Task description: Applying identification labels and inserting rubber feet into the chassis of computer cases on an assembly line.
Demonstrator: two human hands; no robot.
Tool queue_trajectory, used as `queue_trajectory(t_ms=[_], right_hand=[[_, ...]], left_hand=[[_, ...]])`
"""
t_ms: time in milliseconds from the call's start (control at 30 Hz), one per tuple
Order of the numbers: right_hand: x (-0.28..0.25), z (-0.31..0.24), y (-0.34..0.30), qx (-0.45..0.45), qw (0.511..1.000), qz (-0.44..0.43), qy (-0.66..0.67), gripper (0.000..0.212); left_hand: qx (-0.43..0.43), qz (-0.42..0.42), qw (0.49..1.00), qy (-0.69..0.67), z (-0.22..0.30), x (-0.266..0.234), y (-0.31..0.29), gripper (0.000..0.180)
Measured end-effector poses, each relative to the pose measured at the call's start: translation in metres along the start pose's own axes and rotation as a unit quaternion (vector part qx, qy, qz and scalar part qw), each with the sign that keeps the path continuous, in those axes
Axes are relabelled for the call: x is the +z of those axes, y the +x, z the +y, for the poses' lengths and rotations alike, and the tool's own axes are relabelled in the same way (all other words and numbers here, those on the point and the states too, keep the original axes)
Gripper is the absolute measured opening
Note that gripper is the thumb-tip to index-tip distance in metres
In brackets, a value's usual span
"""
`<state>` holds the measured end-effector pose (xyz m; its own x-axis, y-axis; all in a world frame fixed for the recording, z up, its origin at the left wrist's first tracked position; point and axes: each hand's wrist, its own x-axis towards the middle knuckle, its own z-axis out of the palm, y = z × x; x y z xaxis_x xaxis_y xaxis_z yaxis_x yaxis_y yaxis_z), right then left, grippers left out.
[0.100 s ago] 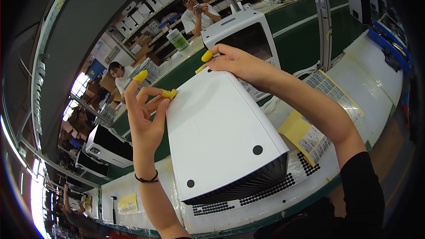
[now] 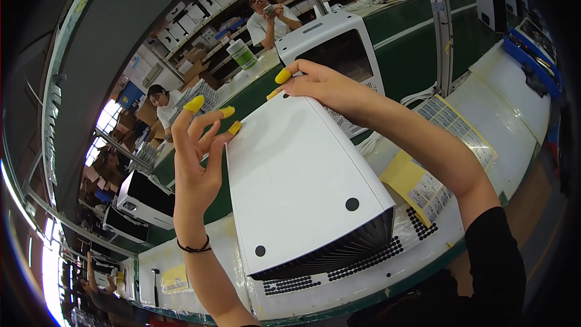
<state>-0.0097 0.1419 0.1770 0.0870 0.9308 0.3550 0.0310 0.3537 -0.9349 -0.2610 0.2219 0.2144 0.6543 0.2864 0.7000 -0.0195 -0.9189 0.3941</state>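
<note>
A white box-shaped housing point(image 2: 290, 169) lies tilted in front of me, a black ribbed end point(image 2: 339, 248) toward me. Black round pads point(image 2: 352, 204) sit at its near corners. My left hand point(image 2: 200, 163) is open beside the far left corner, fingers spread, with yellow finger cots on several of them. One cot-covered fingertip is close to the housing's edge; whether it touches cannot be told. My right hand point(image 2: 315, 85) reaches over the far edge and grips it. The thumb is by a dark round pad point(image 2: 286, 95) at that corner, and the index finger is lifted.
Sheets of black round pads point(image 2: 363, 260) and yellow-backed label sheets point(image 2: 417, 188) lie on the bench. Beyond stands another white machine point(image 2: 333, 48) with a dark window. A hammer-like tool point(image 2: 155, 284) lies at left, a blue tray point(image 2: 532, 54) at far right. People work across the line.
My left fingers have spread apart and one has lifted off the housing's far left edge. The left wrist has shifted slightly left. My right hand and the housing stay put.
</note>
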Motion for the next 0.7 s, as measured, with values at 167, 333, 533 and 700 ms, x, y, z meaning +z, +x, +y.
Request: queue_trajectory(t_ms=[167, 333, 533, 700], right_hand=[[-0.005, 0.012, -0.016, -0.019, 0.997, 0.069, -0.008, 0.046], [-0.046, 0.044, -0.064, -0.047, 0.990, 0.126, -0.044, 0.046], [-0.117, 0.092, -0.164, 0.120, 0.969, 0.137, -0.166, 0.038], [-0.141, 0.124, -0.230, 0.227, 0.880, 0.200, -0.367, 0.042]], left_hand=[[-0.005, 0.045, 0.999, -0.011, -0.004, 0.015, 0.008, 0.053], [-0.246, 0.056, 0.907, -0.338, -0.016, 0.032, 0.008, 0.049], [-0.267, 0.071, 0.874, -0.399, -0.013, 0.041, 0.005, 0.055], [-0.292, 0.140, 0.843, -0.430, 0.026, 0.076, 0.020, 0.044]])
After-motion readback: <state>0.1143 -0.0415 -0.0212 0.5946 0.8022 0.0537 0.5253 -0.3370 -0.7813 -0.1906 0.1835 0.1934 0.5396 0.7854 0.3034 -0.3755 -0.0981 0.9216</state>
